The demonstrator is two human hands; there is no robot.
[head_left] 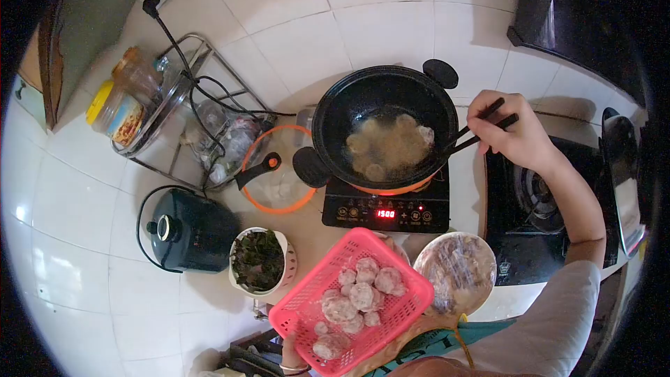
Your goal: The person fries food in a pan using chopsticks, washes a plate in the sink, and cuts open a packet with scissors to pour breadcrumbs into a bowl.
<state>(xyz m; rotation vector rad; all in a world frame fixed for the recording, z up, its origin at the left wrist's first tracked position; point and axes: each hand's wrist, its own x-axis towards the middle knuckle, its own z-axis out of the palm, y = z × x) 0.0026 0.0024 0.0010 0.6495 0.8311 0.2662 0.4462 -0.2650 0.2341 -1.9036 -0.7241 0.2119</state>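
The pot (336,117) calls for the most care: murky, bubbling liquid lies inside it, so slow, low strokes that stay within its rim seem safest. The pink basket (415,285) sits on the body side of the pot, tilted; holding it flatter would probably stop its load rolling to one edge. The hotplate (387,221) is under the pot and shows 1500 in red; with the pieces this close together, steady heat looks wiser than a fierce one. The lid (279,183) lies just left of the pot, best left there, within reach.

The right hand (508,126), beyond the pot's right rim, pinches the chopsticks (463,146) high up, a sensible grip for keeping knuckles off the steam. Their tips are hard to make out against the dark wall. The left hand (292,359), nearer the body than the pot, grips the basket's edge with the thumb showing; its other fingers are hidden.

The cooking pieces (391,145) are clustered in the pot's middle and right, so gently parting them should help them cook evenly. The coated pieces (363,296) rest in the basket, below the pot; sliding them in low, one by one, would limit splashing.
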